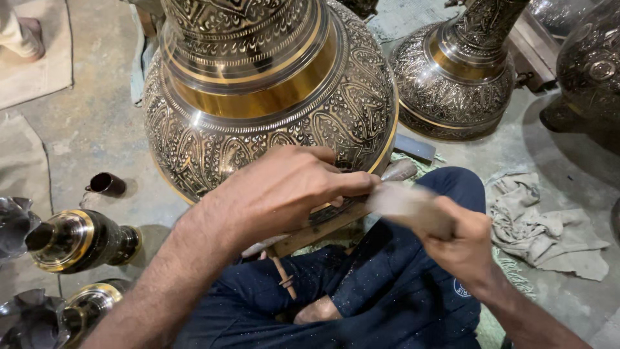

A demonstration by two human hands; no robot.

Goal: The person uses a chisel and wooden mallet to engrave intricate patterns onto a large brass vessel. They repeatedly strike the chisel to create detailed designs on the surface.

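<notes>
A large engraved brass vase (258, 97) with a polished gold band stands on the floor right in front of my crossed legs. My left hand (284, 190) rests against its lower belly, fingers pinched together on a small tool that I cannot make out. My right hand (462, 242) grips a pale wooden mallet (407, 203), blurred by motion, its head close to my left fingertips. A wooden block (316, 234) sits under the vase's near edge.
A second engraved vase (452, 77) stands at the back right, a dark third vessel (591, 71) at the far right. A crumpled grey cloth (542, 226) lies on the right. Smaller brass pieces (77, 239) and a dark cup (106, 184) lie to the left.
</notes>
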